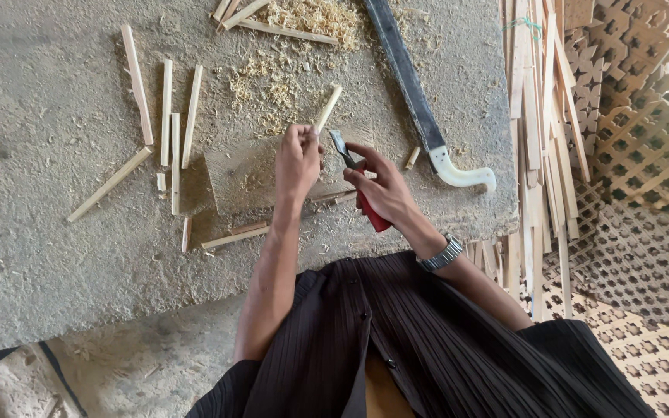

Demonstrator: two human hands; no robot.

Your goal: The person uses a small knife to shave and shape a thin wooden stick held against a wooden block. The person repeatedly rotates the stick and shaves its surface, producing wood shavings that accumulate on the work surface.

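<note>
I see left hand (297, 159) clamped on a wood stick (327, 108), right hand (381, 190) gripping red-handled knife (358, 182); shavings (303, 19) piled, many strips (166, 112) lie uncut

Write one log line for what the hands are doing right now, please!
left hand: holds wooden stick | right hand: grips red-handled pliers | saw: lies on floor

Soft, even daylight over the grey concrete slab (56, 255); short faint shadows beside the wood strips (168, 112). Bright glare through the lattice panels (660, 101) at two o'clock, blown out at the corner. Focus mostly sharp; wide-angle stretch toward the edges, dark shirt (443, 348) underexposed at six o'clock.
</note>
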